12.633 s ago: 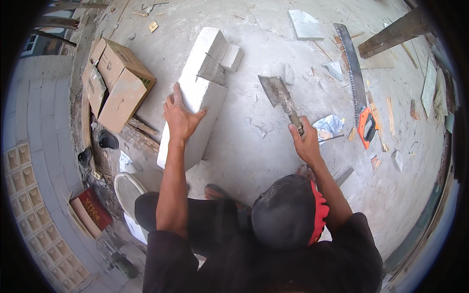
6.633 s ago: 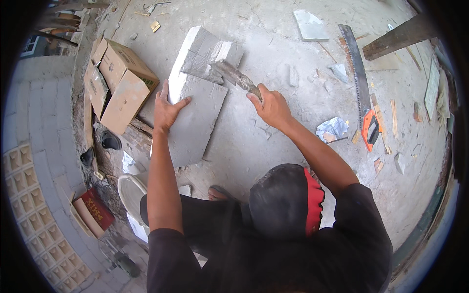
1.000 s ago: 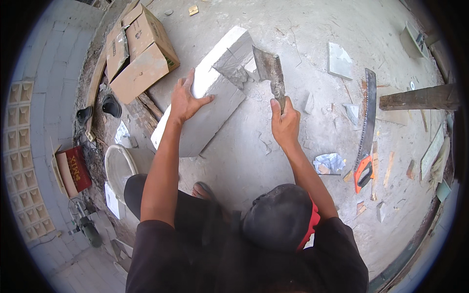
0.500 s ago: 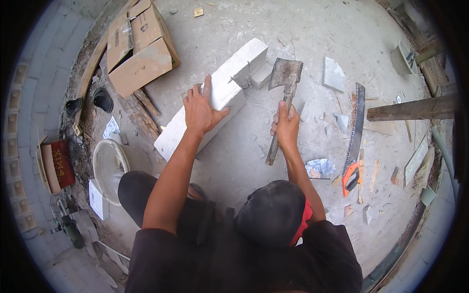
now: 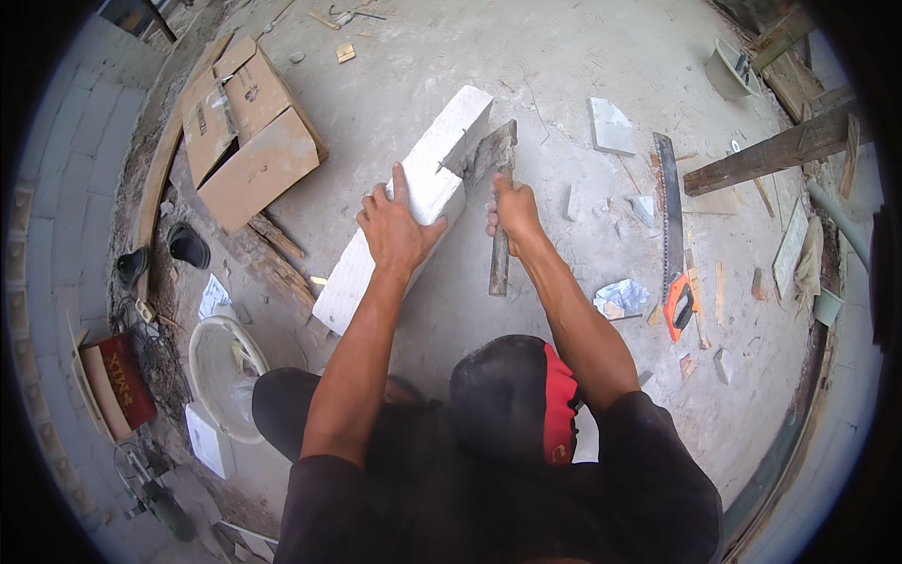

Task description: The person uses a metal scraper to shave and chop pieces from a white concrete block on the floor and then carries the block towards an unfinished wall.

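A long white block [image 5: 365,265] lies slanted on the concrete floor, with a notch cut into its right side toward the far end. My left hand [image 5: 396,226] rests on its top with the fingers spread, pressing on it rather than wrapped round it. In my right hand [image 5: 515,214] is a hatchet [image 5: 500,268], gripped by the handle just below the head. Its broad, worn blade [image 5: 495,150] is at the notch; whether the edge touches the block I cannot tell.
A cardboard box [image 5: 249,174] stands at the far left, a white bucket [image 5: 202,362] near my left knee. To the right lie an orange-handled saw [image 5: 672,216], a white slab [image 5: 612,126] and crumpled paper [image 5: 621,298]. A timber beam [image 5: 775,150] juts in from the right.
The hatchet has moved left and down to the block's notch, its blade turned toward the block. My left hand stays on the block. The whole view has shifted slightly.
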A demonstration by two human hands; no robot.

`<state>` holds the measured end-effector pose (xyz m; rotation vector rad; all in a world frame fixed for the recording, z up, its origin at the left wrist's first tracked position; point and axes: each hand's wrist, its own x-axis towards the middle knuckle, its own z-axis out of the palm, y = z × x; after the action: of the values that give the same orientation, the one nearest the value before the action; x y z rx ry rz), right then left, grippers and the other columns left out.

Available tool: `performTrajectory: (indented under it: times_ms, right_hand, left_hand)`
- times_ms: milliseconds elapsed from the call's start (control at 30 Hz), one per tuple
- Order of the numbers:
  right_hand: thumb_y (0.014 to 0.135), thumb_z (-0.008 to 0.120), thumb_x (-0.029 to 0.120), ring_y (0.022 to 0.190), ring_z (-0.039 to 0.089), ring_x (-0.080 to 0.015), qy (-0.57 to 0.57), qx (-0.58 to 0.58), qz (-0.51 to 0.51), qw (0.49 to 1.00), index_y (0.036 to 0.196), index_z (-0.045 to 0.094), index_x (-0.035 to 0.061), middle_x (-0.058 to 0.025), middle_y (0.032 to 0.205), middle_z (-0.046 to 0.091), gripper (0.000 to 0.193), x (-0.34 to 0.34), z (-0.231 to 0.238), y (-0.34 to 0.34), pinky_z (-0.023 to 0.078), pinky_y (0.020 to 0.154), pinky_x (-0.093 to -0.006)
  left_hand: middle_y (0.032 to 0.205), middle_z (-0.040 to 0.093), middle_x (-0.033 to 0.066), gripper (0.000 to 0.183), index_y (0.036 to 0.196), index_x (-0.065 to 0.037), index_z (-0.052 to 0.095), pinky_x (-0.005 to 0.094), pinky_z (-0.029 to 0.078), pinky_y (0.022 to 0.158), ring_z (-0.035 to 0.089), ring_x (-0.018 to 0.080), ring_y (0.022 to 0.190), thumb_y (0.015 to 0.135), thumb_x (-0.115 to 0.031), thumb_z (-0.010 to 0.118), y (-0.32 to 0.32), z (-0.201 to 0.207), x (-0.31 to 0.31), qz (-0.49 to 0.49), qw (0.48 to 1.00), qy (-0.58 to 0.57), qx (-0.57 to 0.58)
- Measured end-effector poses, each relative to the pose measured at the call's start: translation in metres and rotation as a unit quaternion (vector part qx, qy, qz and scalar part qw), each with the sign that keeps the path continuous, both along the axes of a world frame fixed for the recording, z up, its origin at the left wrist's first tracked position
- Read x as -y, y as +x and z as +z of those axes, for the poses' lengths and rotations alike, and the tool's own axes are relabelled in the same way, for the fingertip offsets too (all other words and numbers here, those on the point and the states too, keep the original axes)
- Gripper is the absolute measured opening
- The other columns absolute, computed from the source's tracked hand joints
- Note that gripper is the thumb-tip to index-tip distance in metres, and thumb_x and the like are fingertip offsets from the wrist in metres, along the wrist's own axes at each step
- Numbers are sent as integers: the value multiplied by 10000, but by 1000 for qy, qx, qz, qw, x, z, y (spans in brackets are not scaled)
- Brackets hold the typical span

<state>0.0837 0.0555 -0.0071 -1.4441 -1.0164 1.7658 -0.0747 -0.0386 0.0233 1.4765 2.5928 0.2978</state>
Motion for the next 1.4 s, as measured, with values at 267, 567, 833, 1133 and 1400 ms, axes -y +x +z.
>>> performTrajectory:
  times_ms: [267,567,833,1133,1400]
  right_hand:
    - [1069,527,368,497,469,-134,24,-57,-82,995,1019,509,40,-48,744,503,333,21,25,-22,424,414,-323]
    - [1068,532,335,499,453,-134,15,-77,-87,993,1006,510,51,-50,720,507,292,17,49,-32,435,428,-312]
    - [1074,502,336,446,476,-174,-56,-44,-56,996,1063,531,-5,-79,695,527,343,-2,36,-26,429,390,-364]
    - [1070,494,315,540,493,-157,-98,-52,-40,993,1023,528,17,-72,733,519,304,-34,27,-20,438,451,-353]
    - [1069,499,337,523,505,-165,-78,19,-20,997,998,525,16,-62,710,515,329,-19,23,-37,427,438,-344]
  left_hand:
    - [1397,504,247,1160,1624,-77,295,511,355,1100,478,405,1289,692,-441,882,-3,2,4,3,1000,11,8]
    - [1410,499,242,1168,1628,-88,288,503,355,1098,466,396,1316,691,-444,889,-7,6,7,11,1000,11,18]
    - [1417,498,248,1151,1621,-78,305,500,339,1111,466,394,1315,692,-431,885,-9,5,9,23,999,1,33]
    - [1379,519,231,1159,1609,-57,325,492,348,1085,485,378,1275,674,-433,896,-6,1,7,11,999,21,35]
    - [1373,517,223,1134,1599,-55,345,492,348,1089,481,380,1285,673,-422,888,-4,1,4,4,998,40,39]
